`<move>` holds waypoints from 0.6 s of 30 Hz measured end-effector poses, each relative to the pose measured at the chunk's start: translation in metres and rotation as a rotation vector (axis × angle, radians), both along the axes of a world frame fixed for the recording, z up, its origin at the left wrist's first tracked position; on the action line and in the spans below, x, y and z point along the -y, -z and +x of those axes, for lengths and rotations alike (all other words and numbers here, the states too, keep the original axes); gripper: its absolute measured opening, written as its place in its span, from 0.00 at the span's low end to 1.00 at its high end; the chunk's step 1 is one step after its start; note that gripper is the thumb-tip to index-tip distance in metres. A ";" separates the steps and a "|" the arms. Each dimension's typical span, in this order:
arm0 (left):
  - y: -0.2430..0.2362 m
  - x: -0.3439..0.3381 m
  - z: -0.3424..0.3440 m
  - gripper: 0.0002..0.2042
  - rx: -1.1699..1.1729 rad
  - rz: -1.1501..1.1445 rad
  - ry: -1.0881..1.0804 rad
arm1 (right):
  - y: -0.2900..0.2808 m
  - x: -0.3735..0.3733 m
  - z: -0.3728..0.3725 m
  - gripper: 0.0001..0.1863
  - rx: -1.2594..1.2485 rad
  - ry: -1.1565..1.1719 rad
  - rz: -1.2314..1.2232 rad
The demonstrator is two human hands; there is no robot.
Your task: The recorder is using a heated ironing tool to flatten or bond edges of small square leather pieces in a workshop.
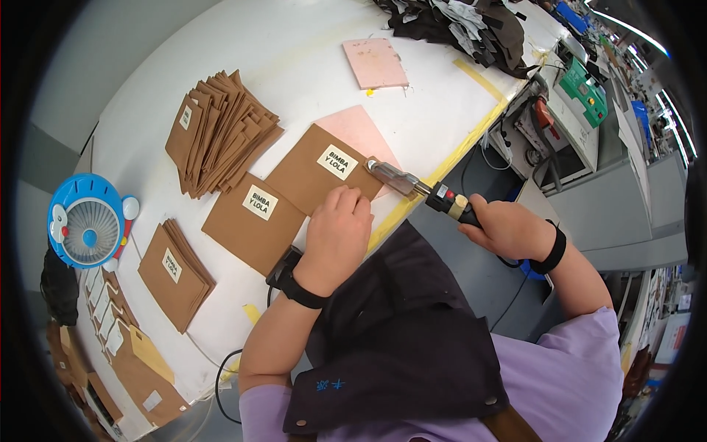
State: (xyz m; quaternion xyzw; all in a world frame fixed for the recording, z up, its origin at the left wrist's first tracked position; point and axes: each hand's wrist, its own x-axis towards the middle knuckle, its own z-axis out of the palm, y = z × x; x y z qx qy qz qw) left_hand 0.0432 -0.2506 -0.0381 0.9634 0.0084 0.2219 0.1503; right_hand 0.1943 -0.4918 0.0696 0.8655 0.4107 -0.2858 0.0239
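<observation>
Right fingers (pixel 482 209) grasp 1 tool (pixel 445 199), aimed leftward, long axis slanting; left fingers (pixel 346 199) loose.

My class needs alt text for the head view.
A person's right hand holds a tool, metal tip at the edge of a brown panel; the left hand touches that panel. Nearby: a brown stack, a blue fan.

A blue-and-white fan (pixel 89 222) stands at the left side of the white table (pixel 294 59). Dark and grey scraps (pixel 471 29) heap on its far end, a square pink pad (pixel 374 62) lies toward its far side, and a green machine (pixel 583 90) sits beyond its right edge.
</observation>
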 end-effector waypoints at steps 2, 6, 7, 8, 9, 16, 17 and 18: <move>0.000 -0.001 0.000 0.12 0.012 0.021 -0.001 | 0.004 -0.006 0.005 0.22 0.001 -0.028 0.038; 0.003 0.002 0.000 0.12 0.008 0.024 0.001 | 0.016 -0.047 0.019 0.22 0.058 -0.108 0.153; 0.004 0.002 0.000 0.12 0.006 0.022 0.001 | 0.023 -0.061 0.026 0.22 0.074 -0.136 0.203; 0.003 0.003 0.002 0.12 0.006 0.022 0.008 | 0.029 -0.072 0.031 0.22 0.094 -0.157 0.254; 0.001 0.003 0.003 0.12 0.005 0.028 0.009 | 0.035 -0.082 0.036 0.22 0.093 -0.155 0.259; -0.001 0.003 0.001 0.12 -0.001 0.010 -0.004 | 0.038 -0.077 0.026 0.21 0.097 -0.137 0.263; -0.001 0.003 0.001 0.12 -0.007 0.011 -0.009 | 0.039 -0.063 0.023 0.21 0.094 -0.117 0.234; 0.000 0.002 0.001 0.12 -0.004 0.007 -0.010 | 0.038 -0.045 0.017 0.22 0.117 -0.114 0.241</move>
